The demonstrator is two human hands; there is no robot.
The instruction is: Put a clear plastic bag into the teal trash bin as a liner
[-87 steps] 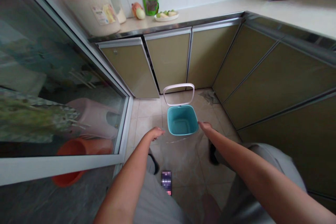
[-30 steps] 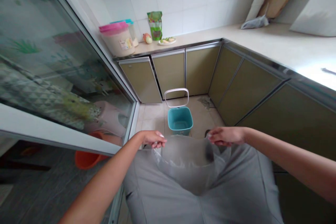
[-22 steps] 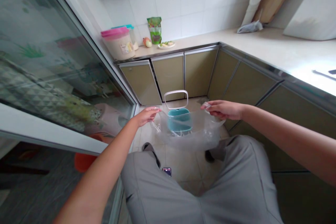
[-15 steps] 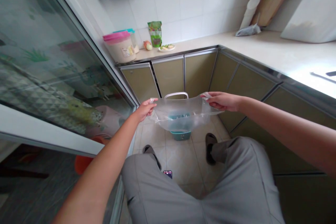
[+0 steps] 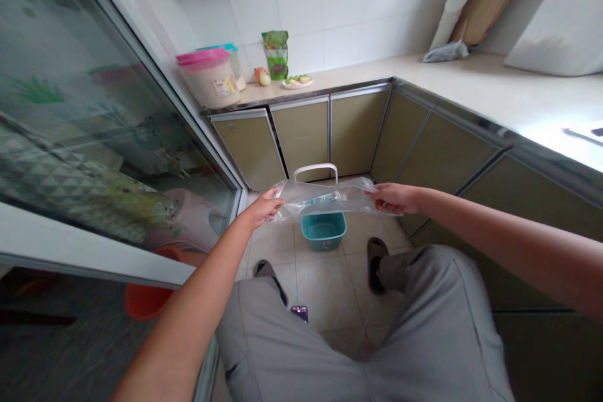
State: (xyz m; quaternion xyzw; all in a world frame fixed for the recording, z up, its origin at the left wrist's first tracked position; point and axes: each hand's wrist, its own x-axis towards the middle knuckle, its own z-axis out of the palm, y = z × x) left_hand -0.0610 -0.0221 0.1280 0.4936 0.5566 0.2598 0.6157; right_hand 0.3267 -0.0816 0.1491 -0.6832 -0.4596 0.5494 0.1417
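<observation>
A clear plastic bag (image 5: pixel 325 196) is stretched sideways between my two hands. My left hand (image 5: pixel 267 207) pinches its left end, and my right hand (image 5: pixel 394 197) grips the right end. Below and behind the bag, a teal basket (image 5: pixel 323 240) with a raised white handle (image 5: pixel 315 167) stands on the tiled floor. Part of the basket shows blurred through the film, while its front wall and opening are visible under the bag's lower edge. The bag hangs above the basket, apart from the floor.
A phone (image 5: pixel 299 313) lies on the floor between my slippered feet. Cabinets (image 5: pixel 301 132) run along the back and right. On the counter stand a pink-lidded container (image 5: pixel 210 78), an onion (image 5: pixel 262 76), a green pouch (image 5: pixel 276 55) and a plate of food (image 5: pixel 297 81). A glass door (image 5: pixel 117 107) is at left.
The bag has gone from a wide, billowing sheet to a narrower, flatter band. My right hand has dropped slightly, and more of the teal basket shows beneath the bag.
</observation>
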